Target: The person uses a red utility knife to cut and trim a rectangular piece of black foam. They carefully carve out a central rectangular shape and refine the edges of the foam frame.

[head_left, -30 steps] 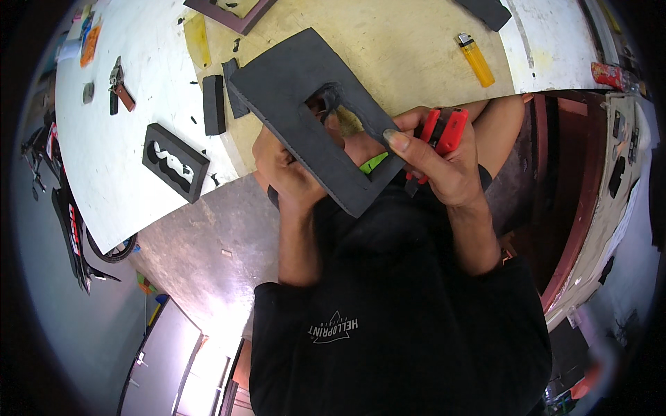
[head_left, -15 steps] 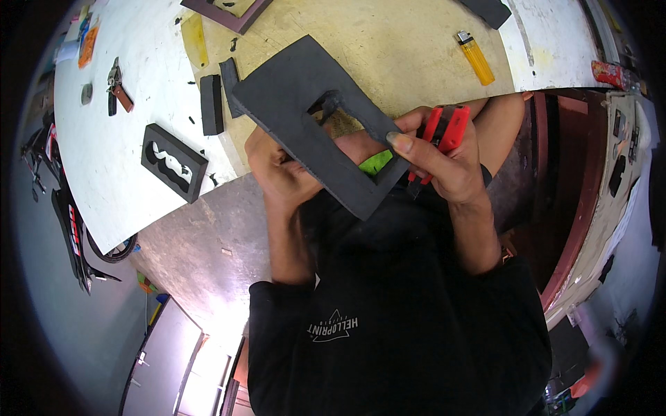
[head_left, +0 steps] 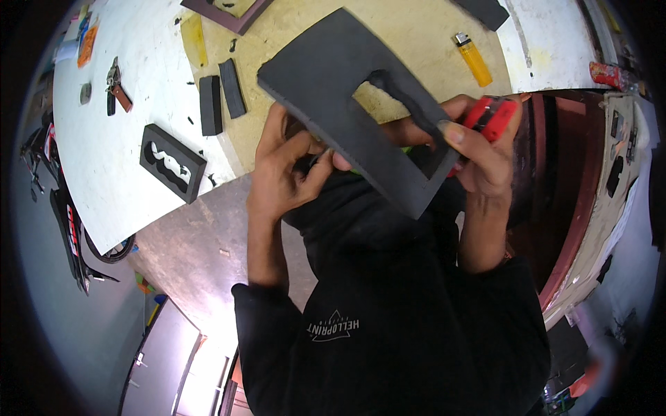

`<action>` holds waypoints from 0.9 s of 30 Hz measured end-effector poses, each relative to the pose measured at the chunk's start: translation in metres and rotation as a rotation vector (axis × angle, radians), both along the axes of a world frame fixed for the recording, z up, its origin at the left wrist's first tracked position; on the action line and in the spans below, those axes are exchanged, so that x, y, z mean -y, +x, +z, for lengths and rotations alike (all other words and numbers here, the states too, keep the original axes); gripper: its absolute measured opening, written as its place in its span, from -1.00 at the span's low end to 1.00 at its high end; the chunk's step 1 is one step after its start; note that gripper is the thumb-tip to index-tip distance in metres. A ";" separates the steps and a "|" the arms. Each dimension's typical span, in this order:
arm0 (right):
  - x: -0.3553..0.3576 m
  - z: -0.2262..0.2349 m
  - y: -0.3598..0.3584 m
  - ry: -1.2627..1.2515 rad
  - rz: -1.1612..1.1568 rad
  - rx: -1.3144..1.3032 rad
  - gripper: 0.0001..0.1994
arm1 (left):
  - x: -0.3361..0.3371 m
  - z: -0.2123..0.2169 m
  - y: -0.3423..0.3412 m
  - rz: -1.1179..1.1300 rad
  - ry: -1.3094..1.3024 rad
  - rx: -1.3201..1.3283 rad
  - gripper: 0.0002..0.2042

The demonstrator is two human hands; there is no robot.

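A dark grey foam sheet [head_left: 316, 66] with a cutout through it is held up at a tilt over my lap. My right hand [head_left: 485, 163] grips its right edge, thumb on the upper face. That same hand keeps a red utility knife [head_left: 494, 118] against the palm; its blade cannot be made out. At the sheet's lower left edge is my left hand [head_left: 277, 170], fingers curled and thumb and finger pinched together. What lies in that pinch, dark and small, I cannot make out. A wavy dark edge runs along one side of the cutout.
On the table lie two dark foam strips [head_left: 211, 105], a foam block with a wavy cutout [head_left: 173, 163], a yellow lighter [head_left: 474, 59], a key holder [head_left: 118, 89] and a yellow translucent piece [head_left: 194, 40]. A maroon-edged frame [head_left: 239, 24] and another dark piece [head_left: 483, 11] lie farther back.
The foam sheet has moved right and slightly away, with my right hand and the knife. My left hand has come out from beneath it and curled its fingers by the edge.
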State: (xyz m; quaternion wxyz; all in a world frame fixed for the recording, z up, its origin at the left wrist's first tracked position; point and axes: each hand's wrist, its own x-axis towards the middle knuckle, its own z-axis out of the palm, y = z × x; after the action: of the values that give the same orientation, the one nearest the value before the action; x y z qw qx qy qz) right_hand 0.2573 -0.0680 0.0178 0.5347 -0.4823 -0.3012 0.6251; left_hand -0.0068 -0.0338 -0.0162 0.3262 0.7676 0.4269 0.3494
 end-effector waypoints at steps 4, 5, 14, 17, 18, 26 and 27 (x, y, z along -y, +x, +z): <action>-0.008 0.014 0.013 0.057 0.024 0.104 -0.81 | -0.004 0.003 -0.005 0.175 0.154 -0.170 -0.81; -0.010 0.015 0.012 0.084 0.027 0.136 -0.80 | -0.007 0.001 -0.007 0.261 0.158 -0.203 -0.82; -0.020 0.008 0.010 0.163 0.172 0.157 -0.75 | -0.034 0.023 -0.001 0.325 -0.098 0.484 -0.63; -0.022 0.004 0.013 0.149 0.230 0.196 -0.76 | -0.037 0.034 -0.004 0.113 -0.498 0.766 -0.53; -0.023 0.006 0.014 0.151 0.242 0.234 -0.76 | -0.036 0.038 0.000 0.106 -0.500 0.655 -0.51; -0.036 0.008 0.003 -0.036 -0.398 -0.120 -0.44 | -0.024 0.028 0.010 0.167 -0.664 0.914 -0.49; -0.035 -0.003 0.011 0.011 -0.406 -0.036 -0.43 | -0.022 0.025 0.011 0.162 -0.676 0.944 -0.50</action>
State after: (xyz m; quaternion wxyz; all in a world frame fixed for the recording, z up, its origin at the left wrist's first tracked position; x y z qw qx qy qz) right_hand 0.2688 -0.0328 0.0150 0.6577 -0.5191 -0.1917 0.5112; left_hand 0.0046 -0.0116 0.0090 0.6802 0.3470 0.3804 0.5217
